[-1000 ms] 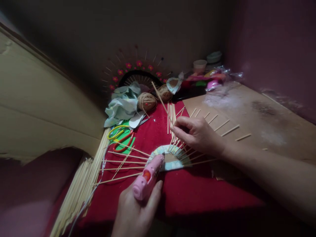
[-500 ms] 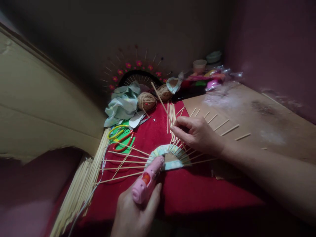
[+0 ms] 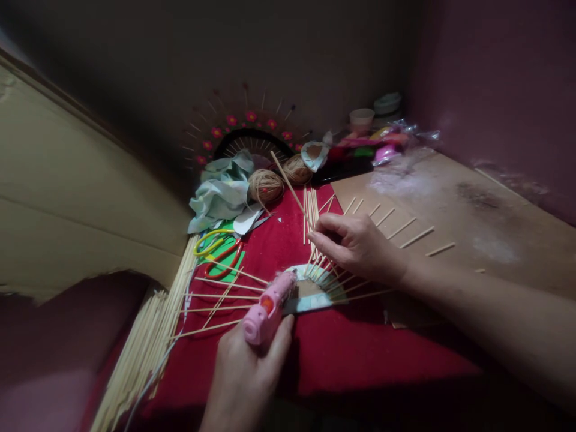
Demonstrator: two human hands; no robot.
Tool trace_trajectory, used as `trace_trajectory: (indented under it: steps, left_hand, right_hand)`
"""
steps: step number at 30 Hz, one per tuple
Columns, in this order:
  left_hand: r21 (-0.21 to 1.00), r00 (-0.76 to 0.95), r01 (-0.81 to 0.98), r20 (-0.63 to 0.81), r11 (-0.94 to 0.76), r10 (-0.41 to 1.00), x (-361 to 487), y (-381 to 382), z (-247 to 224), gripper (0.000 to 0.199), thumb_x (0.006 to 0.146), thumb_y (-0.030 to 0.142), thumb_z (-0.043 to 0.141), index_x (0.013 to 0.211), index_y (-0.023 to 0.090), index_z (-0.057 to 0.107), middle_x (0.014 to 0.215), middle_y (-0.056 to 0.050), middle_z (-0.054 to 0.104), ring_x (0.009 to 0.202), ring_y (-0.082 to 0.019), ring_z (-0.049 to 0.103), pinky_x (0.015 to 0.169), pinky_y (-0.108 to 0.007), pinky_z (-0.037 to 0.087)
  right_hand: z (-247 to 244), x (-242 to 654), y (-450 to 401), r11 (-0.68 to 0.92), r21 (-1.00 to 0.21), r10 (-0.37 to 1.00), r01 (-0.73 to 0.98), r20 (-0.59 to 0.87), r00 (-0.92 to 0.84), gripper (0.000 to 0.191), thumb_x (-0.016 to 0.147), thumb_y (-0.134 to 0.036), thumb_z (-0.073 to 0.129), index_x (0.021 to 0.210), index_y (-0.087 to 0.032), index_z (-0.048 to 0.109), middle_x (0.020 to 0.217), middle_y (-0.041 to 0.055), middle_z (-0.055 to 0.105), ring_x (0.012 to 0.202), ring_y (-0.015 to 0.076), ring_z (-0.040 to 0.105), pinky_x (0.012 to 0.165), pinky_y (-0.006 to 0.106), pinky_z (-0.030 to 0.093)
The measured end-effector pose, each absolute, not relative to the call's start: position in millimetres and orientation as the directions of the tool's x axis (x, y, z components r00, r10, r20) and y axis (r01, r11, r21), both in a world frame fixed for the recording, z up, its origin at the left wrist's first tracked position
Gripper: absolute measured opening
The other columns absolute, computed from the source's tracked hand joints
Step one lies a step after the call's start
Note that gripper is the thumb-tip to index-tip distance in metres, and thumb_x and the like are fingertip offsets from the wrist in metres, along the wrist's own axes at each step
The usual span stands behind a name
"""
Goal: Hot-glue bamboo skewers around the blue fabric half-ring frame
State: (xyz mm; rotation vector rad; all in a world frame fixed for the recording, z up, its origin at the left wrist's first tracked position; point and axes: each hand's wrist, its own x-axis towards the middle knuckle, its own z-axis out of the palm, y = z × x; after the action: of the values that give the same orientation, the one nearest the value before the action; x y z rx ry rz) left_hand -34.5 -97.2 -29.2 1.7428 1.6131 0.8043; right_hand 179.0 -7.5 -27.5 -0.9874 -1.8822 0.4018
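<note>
My left hand (image 3: 252, 366) is wrapped round a pink glue gun (image 3: 269, 306), its nozzle over the upper part of a half-round piece (image 3: 310, 302) covered in pale blue cloth. Thin sticks fan out from this piece to the left and right. Above its right side, my right hand (image 3: 355, 246) pinches one wooden stick (image 3: 290, 185), which slants up and to the left. The glue gun hides part of the piece's left side.
Scissors (image 3: 229, 258) lie on green paper at the left, near a long bundle of sticks (image 3: 135, 354). Behind are twine balls (image 3: 266, 186), crumpled cloth (image 3: 222, 198) and a flowered fan-shaped piece (image 3: 251, 118). Cardboard (image 3: 432, 198) covers the right side.
My left hand has moved the glue gun slightly up, its nozzle now over the cloth-covered band. My right hand still holds the stick in nearly the same place.
</note>
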Motion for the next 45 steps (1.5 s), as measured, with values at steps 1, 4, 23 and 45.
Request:
trace_trajectory:
  steps: [1, 4, 23, 45]
  left_hand:
    - [0.784, 0.068, 0.618, 0.014, -0.054, 0.998, -35, -97, -29, 0.045, 0.088, 0.04, 0.06, 0.13, 0.024, 0.063, 0.133, -0.005, 0.066, 0.126, -0.028, 0.059, 0.112, -0.043, 0.042]
    - [0.77, 0.104, 0.636, -0.02, -0.051, 0.994, -36, -99, -29, 0.048, 0.087, 0.041, 0.062, 0.131, 0.022, 0.063, 0.131, -0.007, 0.067, 0.125, -0.028, 0.059, 0.112, -0.043, 0.042]
    - [0.794, -0.003, 0.607, 0.009, -0.006, 1.0, -28, -99, -20, 0.045, 0.085, 0.041, 0.061, 0.126, 0.023, 0.067, 0.126, -0.005, 0.07, 0.124, -0.03, 0.06, 0.111, -0.043, 0.044]
    - [0.899, -0.154, 0.414, -0.082, 0.14, 0.985, -37, -122, -16, 0.029, 0.076, 0.046, 0.068, 0.092, 0.023, 0.076, 0.054, 0.0, 0.066, 0.064, -0.024, 0.07, 0.056, -0.03, 0.06]
  right_hand:
    - [-27, 179, -8, 0.621, -0.631, 0.774, 0.464, 0.589, -0.233, 0.026, 0.09, -0.025, 0.048, 0.065, -0.02, 0.043, 0.057, -0.0038, 0.043, 0.053, 0.0089, 0.038, 0.056, 0.026, 0.031]
    - [-27, 180, -8, 0.616, -0.635, 0.777, 0.465, 0.586, -0.23, 0.026, 0.089, -0.025, 0.048, 0.065, -0.02, 0.042, 0.057, -0.0038, 0.042, 0.053, 0.009, 0.038, 0.056, 0.026, 0.03]
    - [-27, 180, -7, 0.619, -0.631, 0.774, 0.467, 0.591, -0.226, 0.026, 0.089, -0.026, 0.049, 0.065, -0.02, 0.044, 0.057, -0.0033, 0.044, 0.053, 0.009, 0.039, 0.055, 0.026, 0.031]
    - [-23, 153, 7, 0.0, -0.994, 0.965, 0.107, -0.028, -0.26, 0.029, 0.084, -0.023, 0.062, 0.056, -0.017, 0.057, 0.042, -0.0028, 0.05, 0.035, 0.0062, 0.042, 0.034, 0.019, 0.028]
